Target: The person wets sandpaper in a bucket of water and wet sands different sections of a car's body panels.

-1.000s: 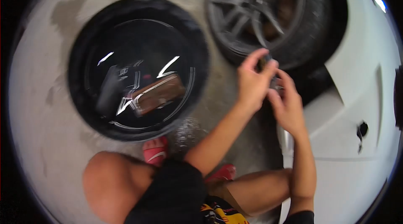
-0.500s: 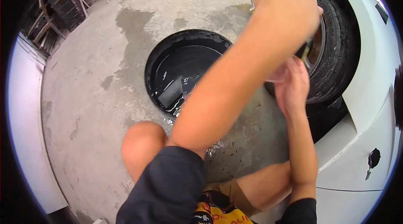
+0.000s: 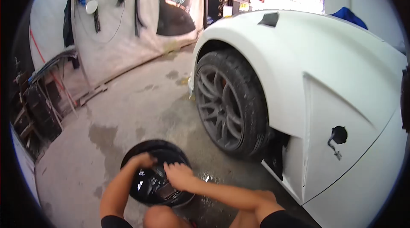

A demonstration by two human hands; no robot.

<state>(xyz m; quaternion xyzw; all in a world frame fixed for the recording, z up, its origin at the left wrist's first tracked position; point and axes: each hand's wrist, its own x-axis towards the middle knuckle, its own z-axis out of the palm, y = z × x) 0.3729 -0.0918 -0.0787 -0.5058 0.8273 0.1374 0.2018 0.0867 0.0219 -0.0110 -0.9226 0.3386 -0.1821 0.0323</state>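
Low in the view stands a round black basin (image 3: pixel 164 146) holding water, its surface rippled and glinting. A dark grey block-like object (image 3: pixel 166 191) lies in it. My left hand (image 3: pixel 145 160) is over the basin's far left part, closed and slightly smeared by motion. My right hand (image 3: pixel 179 176) reaches over the basin from the right, fingers bent and pressed together. Something shiny shows between the two hands, but I cannot make out whether it is water or a thing they hold.
A white car body (image 3: pixel 286 52) with a grey-spoked wheel (image 3: pixel 221 106) stands close on the right. Wires hang from a round hole (image 3: pixel 339 135) in its panel. Racks and scrap (image 3: pixel 40 108) line the left; a sheeted wall (image 3: pixel 119 48) closes the back. The concrete floor is wet in patches.
Both hands have moved from beside the wheel to over the basin. My arms no longer cross. The view has tilted up and shows more of the car and the back wall.
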